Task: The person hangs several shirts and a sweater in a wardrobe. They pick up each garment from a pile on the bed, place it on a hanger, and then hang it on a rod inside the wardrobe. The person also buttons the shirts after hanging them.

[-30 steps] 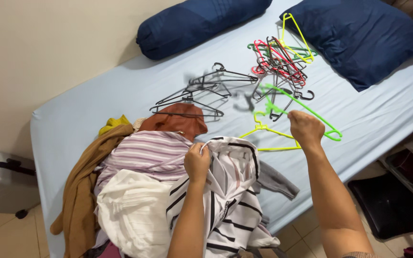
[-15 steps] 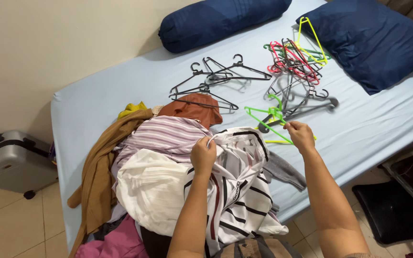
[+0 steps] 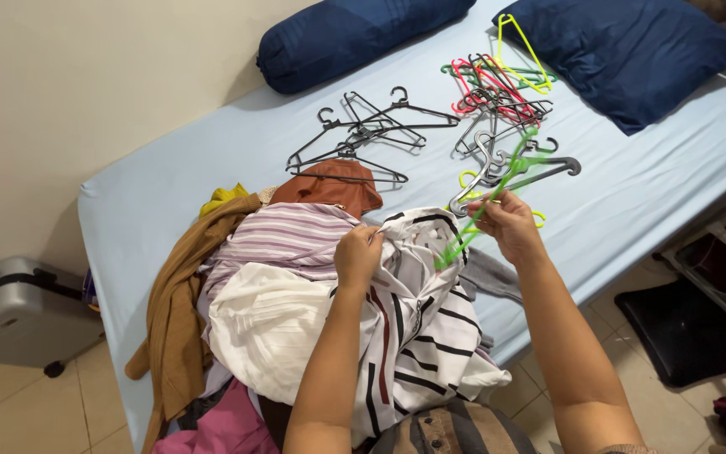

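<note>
Nearest the camera, the left hand (image 3: 356, 255) pinches the white shirt with black and red stripes (image 3: 418, 319) near its top edge, fingers closed on a fold of cloth. The shirt lies on top of a heap of clothes at the foot of the bed (image 3: 170, 181). It looks light, soft and limp, so it will likely sag and slip wherever it is not held; the collar or shoulder seam seems the best place to grip it.

Just beside it, the right hand (image 3: 510, 225) is closed around a green hanger (image 3: 485, 210), holding it near the middle with one end pointing down at the shirt. The hanger looks thin, light and stiff plastic, perhaps a little springy, and is best held at the neck under the hook.

In the heap also lie a plain white garment (image 3: 266, 328), a purple striped top (image 3: 291, 240), a brown garment (image 3: 170, 311) and a rust-coloured one (image 3: 334, 183).

Farther up the bed lie black hangers (image 3: 363, 134) and a tangle of red, grey and yellow hangers (image 3: 497, 92). Beyond them rest a blue bolster (image 3: 355, 34) and a blue pillow (image 3: 623, 50).
</note>
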